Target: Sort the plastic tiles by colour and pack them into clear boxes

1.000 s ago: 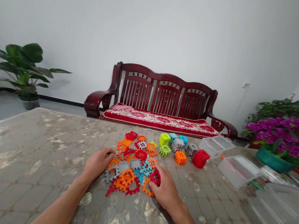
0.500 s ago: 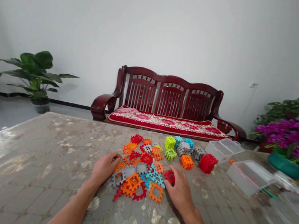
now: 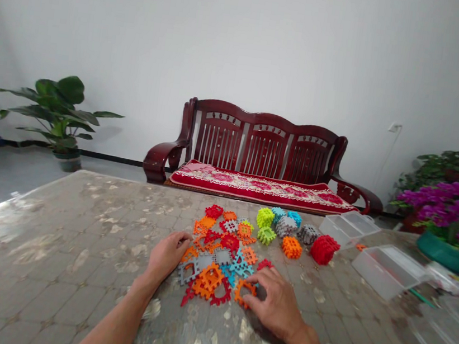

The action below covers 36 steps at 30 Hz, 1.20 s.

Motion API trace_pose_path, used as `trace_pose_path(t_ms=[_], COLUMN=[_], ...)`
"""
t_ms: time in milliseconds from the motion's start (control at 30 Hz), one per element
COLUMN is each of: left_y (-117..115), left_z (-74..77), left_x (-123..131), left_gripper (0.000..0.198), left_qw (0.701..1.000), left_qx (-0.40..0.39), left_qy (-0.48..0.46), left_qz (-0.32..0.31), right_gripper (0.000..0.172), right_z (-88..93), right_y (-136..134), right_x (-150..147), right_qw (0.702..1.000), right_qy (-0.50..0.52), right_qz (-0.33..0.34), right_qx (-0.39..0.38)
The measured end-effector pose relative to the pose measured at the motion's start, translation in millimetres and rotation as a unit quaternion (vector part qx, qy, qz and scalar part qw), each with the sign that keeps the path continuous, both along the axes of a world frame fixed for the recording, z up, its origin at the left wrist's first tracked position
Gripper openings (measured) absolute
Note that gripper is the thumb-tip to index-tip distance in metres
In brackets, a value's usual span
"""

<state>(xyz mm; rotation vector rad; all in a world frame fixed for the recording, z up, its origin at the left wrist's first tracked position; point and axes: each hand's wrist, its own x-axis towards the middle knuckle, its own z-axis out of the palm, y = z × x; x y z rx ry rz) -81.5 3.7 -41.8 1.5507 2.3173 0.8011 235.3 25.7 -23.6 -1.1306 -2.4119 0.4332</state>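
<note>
A loose pile of flat notched interlocking pieces in red, orange, grey and blue [image 3: 210, 279] lies on the table in front of me. My left hand [image 3: 168, 254] rests at the pile's left edge, fingers loosely bent beside an orange piece [image 3: 190, 253]; some fingertips are hidden. Over the pile's near right corner is my right hand [image 3: 274, 302], thumb and fingers apart across an orange square frame piece [image 3: 239, 296] that lies flat on the table. Just beyond those fingers sits a red piece [image 3: 264, 264], partly covered by the hand.
Behind the pile to the right stand stacked pieces: lime [image 3: 265, 217], grey [image 3: 287, 226], orange [image 3: 291, 247] and red [image 3: 325, 249]. Clear plastic boxes [image 3: 388, 269] are farther right, near a teal planter [image 3: 449, 254] with purple flowers. A wooden bench [image 3: 265, 143] is beyond the table.
My right hand has moved toward me from the red piece to the orange square piece; the red piece stays on the table. My left hand has barely moved. The view has shifted slightly.
</note>
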Motion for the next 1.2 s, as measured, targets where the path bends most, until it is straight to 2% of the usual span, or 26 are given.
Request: trace_pose_path(t_ms=[100, 167, 300, 467, 667, 833, 900, 1000, 1100, 1200], left_y=[0, 0, 1, 1, 2, 2, 2, 3, 3, 3], left_z=[-0.3, -0.7, -1.3, -2.9, -5.4, -6.9, -7.1, -7.2, -7.4, -7.1], left_x=[0, 0, -1, -2, -4, -4, -4, -5, -5, -5], left_gripper=[0.025, 0.025, 0.027, 0.028, 0.027, 0.027, 0.027, 0.027, 0.028, 0.028], left_qw=[1.0, 1.0, 1.0, 1.0, 1.0, 1.0, 1.0, 1.0, 1.0, 1.0], left_qx=[0.001, 0.0, 0.0, -0.001, -0.003, 0.001, 0.002, 0.001, -0.001, -0.002], left_qy=[-0.001, -0.001, 0.003, 0.006, 0.011, 0.015, 0.015, 0.013, 0.012, 0.014], left_qz=[-0.001, -0.002, -0.005, -0.006, -0.005, -0.004, -0.006, -0.007, -0.007, -0.01], right_gripper=[0.042, 0.047, 0.045, 0.042, 0.032, 0.047, 0.044, 0.026, 0.027, 0.029], right_z=[0.1, -1.1, -1.4, 1.9, 3.5, 1.3, 2.3, 4.6, 3.6, 0.8], right_y=[-8, -11, -12, -14, -14, -10, -12, -19, -24, -25], right_x=[0, -2, -5, -7, -4, 4, 5, 1, -6, -9], right_qw=[0.999, 0.997, 0.997, 0.996, 0.996, 0.995, 0.997, 0.997, 0.993, 0.993], right_qy=[-0.049, -0.062, -0.048, -0.057, -0.067, -0.06, -0.054, -0.074, -0.104, -0.109], right_qz=[0.016, 0.025, 0.037, 0.014, 0.031, 0.069, 0.053, -0.003, -0.041, -0.047], right_qx=[-0.017, -0.032, -0.053, -0.065, -0.047, -0.031, -0.03, -0.032, -0.026, -0.021])
